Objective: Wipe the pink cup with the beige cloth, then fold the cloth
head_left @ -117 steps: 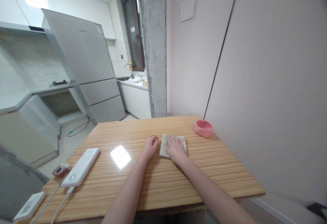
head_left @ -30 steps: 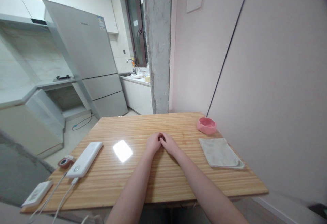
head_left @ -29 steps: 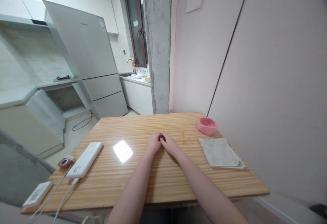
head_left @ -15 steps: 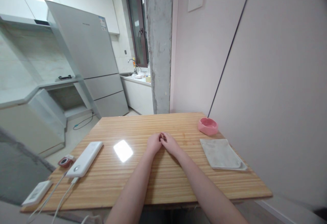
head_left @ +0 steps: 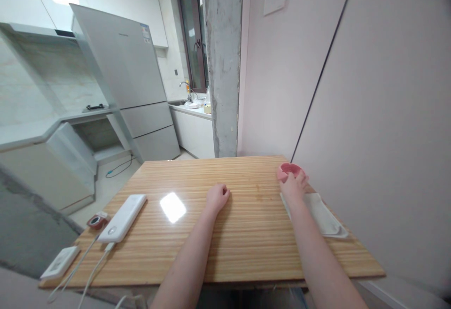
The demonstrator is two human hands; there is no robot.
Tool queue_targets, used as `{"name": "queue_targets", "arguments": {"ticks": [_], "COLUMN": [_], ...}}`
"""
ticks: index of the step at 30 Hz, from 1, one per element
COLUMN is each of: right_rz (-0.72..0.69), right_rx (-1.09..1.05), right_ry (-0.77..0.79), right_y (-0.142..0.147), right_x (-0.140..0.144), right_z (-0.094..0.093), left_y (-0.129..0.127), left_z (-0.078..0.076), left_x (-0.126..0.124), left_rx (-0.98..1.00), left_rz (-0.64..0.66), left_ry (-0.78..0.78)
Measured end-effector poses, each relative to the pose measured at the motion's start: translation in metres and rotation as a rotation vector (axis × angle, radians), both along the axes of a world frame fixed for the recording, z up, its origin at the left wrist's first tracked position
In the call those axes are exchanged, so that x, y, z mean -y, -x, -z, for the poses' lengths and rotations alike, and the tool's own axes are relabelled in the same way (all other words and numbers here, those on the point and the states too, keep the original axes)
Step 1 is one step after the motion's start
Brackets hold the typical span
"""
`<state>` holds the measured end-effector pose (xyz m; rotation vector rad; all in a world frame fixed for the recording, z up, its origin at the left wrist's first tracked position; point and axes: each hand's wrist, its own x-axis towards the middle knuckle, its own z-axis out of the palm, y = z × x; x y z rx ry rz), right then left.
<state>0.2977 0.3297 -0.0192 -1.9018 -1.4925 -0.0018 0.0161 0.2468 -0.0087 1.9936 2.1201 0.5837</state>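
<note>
A pink faceted ashtray [head_left: 284, 171] stands at the far right corner of the wooden table [head_left: 246, 234]. My right hand [head_left: 294, 188] is on its near side, fingers at the rim, one of them reaching inside the bowl; the hand covers part of it. Beneath my right wrist lies a folded grey-white cloth [head_left: 322, 215], partly hidden by the forearm. My left hand [head_left: 217, 197] rests on the tabletop near the middle, its fingers curled into a loose fist with nothing seen in it.
On the left lie a white power bank [head_left: 123, 218] with a cable plugged in, a small red-brown device [head_left: 97, 221] and a flat white box [head_left: 59, 263]. A wall [head_left: 380, 112] borders the right side. Behind are a concrete pillar [head_left: 225, 65] and a fridge [head_left: 123, 60].
My hands were together at mid-table. The right one has moved away to the right and onto the ashtray, while the left stays in place. The view has shifted slightly.
</note>
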Motion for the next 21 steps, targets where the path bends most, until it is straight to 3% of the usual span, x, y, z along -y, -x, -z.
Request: {"name": "queue_targets", "arguments": {"ticks": [4,8,11,16,21], "right_rz": [-0.054,-0.187,-0.435,-0.893,-1.107], "right_rx": [0.05,0.029,-0.057,-0.133,-0.14], "right_ry": [-0.09,-0.16,-0.19,-0.237,-0.22], "right_y": [0.0,0.018,0.047,0.095,0.113], "right_x": [-0.007,-0.006,0.005,0.036,0.056], "right_z": [0.004,-0.001,-0.009,-0.021,-0.025], "left_y": [0.001,0.0,-0.005,-0.015,-0.003], "left_z": [0.001,0.001,-0.003,-0.017,-0.027], "left_x": [0.0,0.0,0.003,0.01,0.01], "left_rx": [-0.007,-0.011,0.016,-0.018,-0.088], "left_rz": [-0.003,-0.001,0.105,0.305,0.52], "left_ry": [-0.002,-0.009,-0.11,-0.461,-0.425]}}
